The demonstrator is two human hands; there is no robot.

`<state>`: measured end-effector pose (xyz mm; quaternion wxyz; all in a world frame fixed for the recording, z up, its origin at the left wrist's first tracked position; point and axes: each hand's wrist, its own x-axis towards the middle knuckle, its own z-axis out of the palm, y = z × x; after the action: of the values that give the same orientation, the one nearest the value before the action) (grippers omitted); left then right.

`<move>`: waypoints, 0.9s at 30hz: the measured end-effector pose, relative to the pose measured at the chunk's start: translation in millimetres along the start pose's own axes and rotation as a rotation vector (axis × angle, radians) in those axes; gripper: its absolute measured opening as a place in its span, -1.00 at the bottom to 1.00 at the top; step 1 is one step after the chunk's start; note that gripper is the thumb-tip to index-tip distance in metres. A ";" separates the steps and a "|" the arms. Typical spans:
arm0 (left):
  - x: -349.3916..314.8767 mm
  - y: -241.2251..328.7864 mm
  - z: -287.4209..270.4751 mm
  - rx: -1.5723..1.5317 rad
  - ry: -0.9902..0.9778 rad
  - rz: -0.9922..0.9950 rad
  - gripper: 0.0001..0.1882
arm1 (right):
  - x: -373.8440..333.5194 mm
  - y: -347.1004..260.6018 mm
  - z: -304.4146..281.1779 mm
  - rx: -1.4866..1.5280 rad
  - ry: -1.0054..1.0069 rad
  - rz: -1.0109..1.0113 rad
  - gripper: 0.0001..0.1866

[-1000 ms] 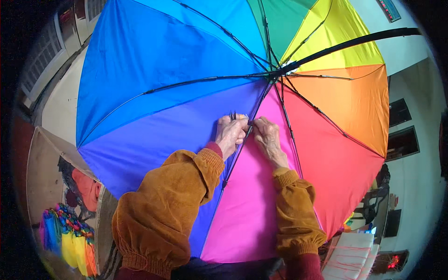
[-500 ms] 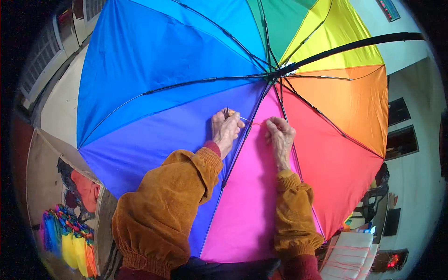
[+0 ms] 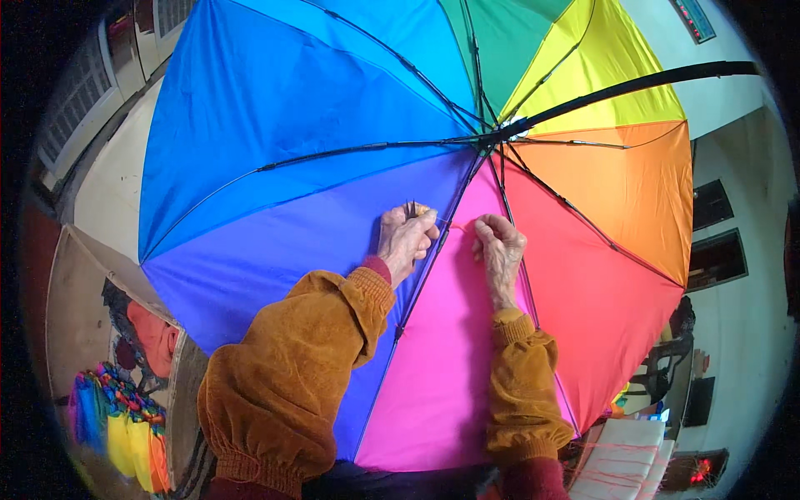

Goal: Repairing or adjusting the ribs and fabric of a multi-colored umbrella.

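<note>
An opened rainbow umbrella spreads before me, its inside with black ribs and a dark shaft facing me. My left hand is closed over the violet panel, near a rib. Two thin dark points of a small tool stick up from its fist; the rest is hidden. Over the pink panel, my right hand pinches a fine reddish thread. The thread stretches toward the left fingertips, across the rib between the hands. Whether the left fingers also hold a needle is too small to tell.
Folded rainbow fabric lies in an open box or bin at lower left, beside a red cloth. At lower right, reddish threads hang over a pale padded board. A pale wall stands on the right.
Both hands stay almost in place, the left turning slightly and dropping a little. A thin pale needle-like line by the left fingertips shows less now. The umbrella has shifted slightly.
</note>
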<state>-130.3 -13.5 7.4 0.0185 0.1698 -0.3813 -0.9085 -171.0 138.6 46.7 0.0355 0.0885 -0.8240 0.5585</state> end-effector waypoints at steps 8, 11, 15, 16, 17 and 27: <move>9.1 -9.3 -7.0 -0.013 -0.155 -0.059 -0.87 | 1.1 -2.1 8.5 -0.431 -0.146 -0.539 -0.92; 6.3 -10.0 -2.9 0.099 -0.143 -0.018 -0.86 | 4.4 0.5 11.3 -0.510 -0.189 -0.599 -0.92; 3.5 -9.0 0.0 0.132 -0.148 -0.031 -0.84 | 10.1 3.7 9.0 -0.555 -0.241 -0.694 -0.90; 1.2 -6.4 1.9 0.115 -0.111 -0.034 -0.84 | 12.5 3.5 6.2 -0.587 -0.275 -0.721 -0.90; -1.5 -3.5 3.6 0.098 -0.073 -0.036 -0.84 | 14.1 3.4 3.4 -0.617 -0.309 -0.749 -0.89; -10.8 -4.1 5.8 0.497 -0.116 0.346 -0.84 | 8.3 -8.0 -8.0 -0.503 -0.287 -0.624 -0.94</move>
<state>-121.6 -4.9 11.5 0.1091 0.0493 -0.6154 -0.7791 -178.0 142.2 58.4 0.1084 0.3991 -0.8649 0.2846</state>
